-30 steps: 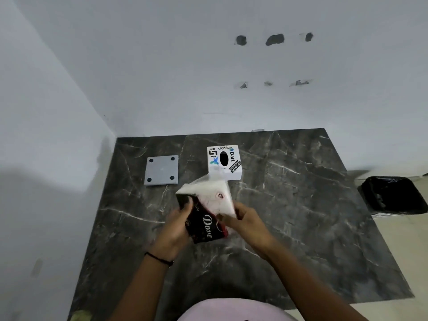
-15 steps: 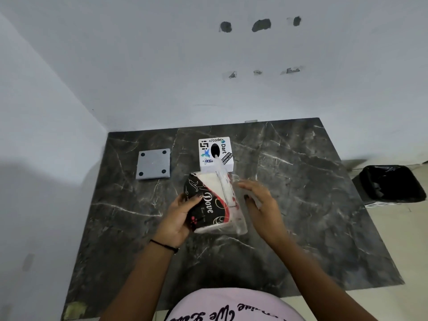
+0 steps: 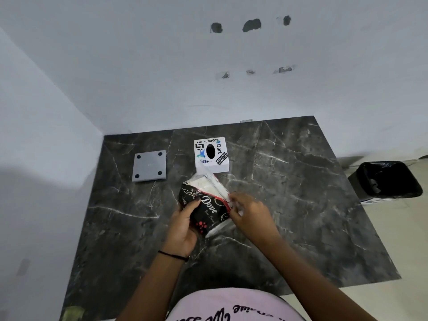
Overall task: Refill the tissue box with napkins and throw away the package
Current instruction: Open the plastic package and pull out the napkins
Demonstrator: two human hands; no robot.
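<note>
We've got the black printed plastic napkin package (image 3: 203, 206) clamped in our left hand (image 3: 185, 224), held over the dark marble table (image 3: 289, 205) just in front of the white stickered tissue box (image 3: 212, 154). Its long axis points up toward that box, torn end farthest from us. Our right hand (image 3: 251, 212) pinches the clear flap at the package's right edge, nearest the white napkins (image 3: 203, 183) inside.
</note>
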